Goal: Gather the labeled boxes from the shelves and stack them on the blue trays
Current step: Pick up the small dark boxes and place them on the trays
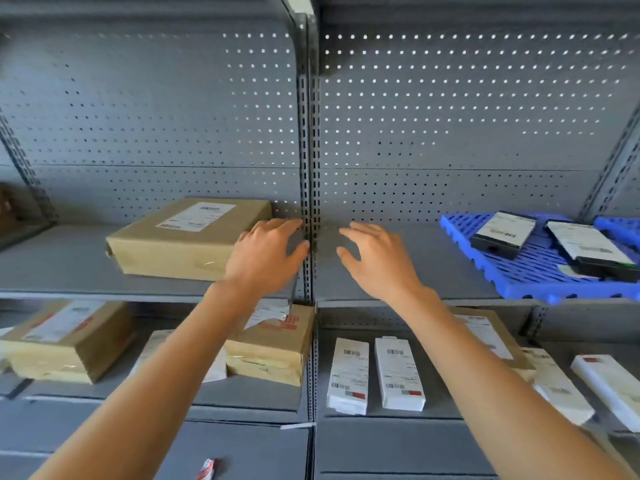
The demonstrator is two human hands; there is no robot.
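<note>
- The left hand point(266, 258) reaches up to the upper shelf point(69, 268). Its fingers are spread and a little bent, and it holds nothing. It is at the right end of a big brown box point(187, 237); I cannot tell if it touches the box, because the hand hides that corner.
- The right hand point(377, 261) is held over the same shelf, just past the grey middle post point(309, 150). Its fingers are spread too, and it holds nothing.
- The big brown box lies flat and has a white label on top. The words on the label are too small to read.
- A blue tray point(540, 271) sits at the right of the upper shelf and sticks out over the front edge. Two black boxes with white labels lie on it, a left one point(502, 233) and a right one point(592, 251). The right one is cut off by the picture's edge.
- On the lower shelf are more brown boxes. One point(69, 337) is at the left. Another point(273, 344) is partly hidden behind the left arm. A third point(491, 337) is mostly hidden behind the right arm.
- Two white boxes point(375, 374) lie side by side on the lower shelf.
- Something small and red and white point(206, 469) lies at the bottom. It is too blurry to tell what it is.
</note>
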